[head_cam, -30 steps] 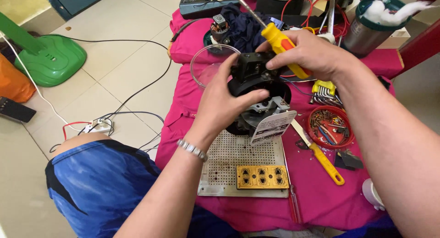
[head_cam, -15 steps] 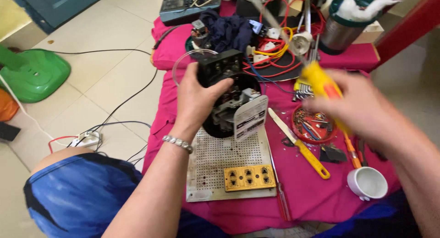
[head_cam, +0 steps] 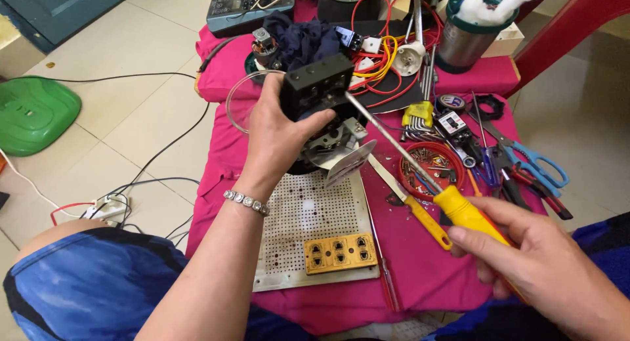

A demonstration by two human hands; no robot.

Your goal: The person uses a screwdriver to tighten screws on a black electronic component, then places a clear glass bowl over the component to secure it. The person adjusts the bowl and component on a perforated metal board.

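My left hand is wrapped from the left around a black, box-shaped plastic housing with small round holes in its face, thumb across its lower front and fingers behind, so the grip is closed on it. The housing is held tilted above the far middle of the pink cloth-covered table; bare grey metal parts and a flat pale plate hang from its underside.

My right hand, at the near right, is curled shut round the yellow plastic handle of a long steel-shafted screwdriver. The shaft runs up and left, and its tip meets the right lower edge of the housing; whether it sits in a screw I cannot tell.

Beneath the housing lies a white perforated metal sheet, with a yellow multi-socket block on its near edge. Right of the shaft stands a round red tray of small screws, and a second yellow-handled tool lies just beside it. Blue-handled scissors rest at the far right, red and yellow wires beyond the housing.
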